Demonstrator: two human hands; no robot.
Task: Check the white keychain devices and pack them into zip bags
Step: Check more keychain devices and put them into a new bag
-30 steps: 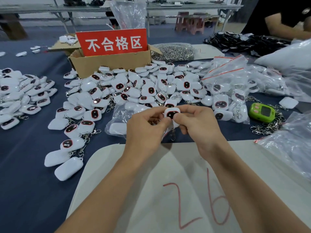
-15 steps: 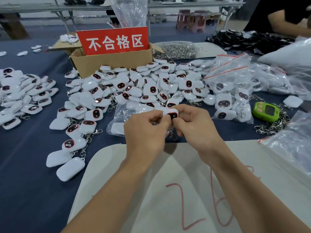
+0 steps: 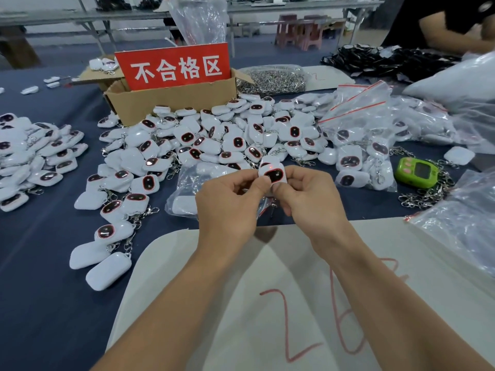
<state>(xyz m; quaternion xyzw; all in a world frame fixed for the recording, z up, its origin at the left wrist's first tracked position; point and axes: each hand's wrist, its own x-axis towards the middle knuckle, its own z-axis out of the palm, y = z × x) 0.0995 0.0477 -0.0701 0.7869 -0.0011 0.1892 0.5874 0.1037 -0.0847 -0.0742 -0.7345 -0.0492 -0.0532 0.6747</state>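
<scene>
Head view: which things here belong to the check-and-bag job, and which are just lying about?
Job: white keychain device, pinched by left hand and right hand; pile of white devices; zip bags.
Lying about: green gadget; bag of metal clips; black heap.

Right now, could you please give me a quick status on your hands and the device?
Left hand and right hand pinch one white keychain device. Not bagged yet. Nothing blocking.
</scene>
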